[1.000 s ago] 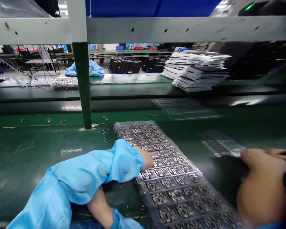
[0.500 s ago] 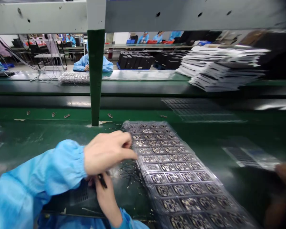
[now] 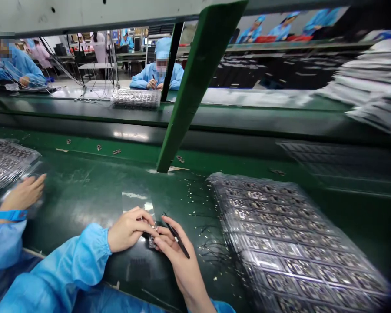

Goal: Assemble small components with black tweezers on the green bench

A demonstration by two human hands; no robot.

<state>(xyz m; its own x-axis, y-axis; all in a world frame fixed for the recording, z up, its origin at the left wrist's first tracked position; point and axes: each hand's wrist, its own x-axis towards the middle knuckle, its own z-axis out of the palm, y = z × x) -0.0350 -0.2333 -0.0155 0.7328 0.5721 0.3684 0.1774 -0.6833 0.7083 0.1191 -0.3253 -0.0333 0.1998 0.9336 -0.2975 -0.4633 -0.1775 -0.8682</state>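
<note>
My left hand (image 3: 128, 230) is closed, its fingers gripping a small metallic circuit board (image 3: 151, 241) low over the green bench. My right hand (image 3: 184, 256) comes up from below, its fingertips at the same board. Black tweezers (image 3: 179, 240) are held in that right hand, lying slanted across the fingers. Part of the board is hidden by the fingers. Behind my left hand a thin clear sheet (image 3: 137, 195) lies on the bench. To the right stands a stack of clear plastic trays (image 3: 220, 182) with rows of similar boards (image 3: 293, 243).
Dark wires (image 3: 211, 248) and small bright bits lie beside the trays. A slanted green post (image 3: 189, 95) rises behind my hands. At left, another person's hand (image 3: 24, 193) with a blue wristband is near a second tray stack (image 3: 29, 157). A co-worker (image 3: 140, 80) sits opposite.
My left hand has moved from the tray stack's edge to my right hand, and a small board now shows between them. The view has turned left and tilted, bringing the neighbour's hand into view.
</note>
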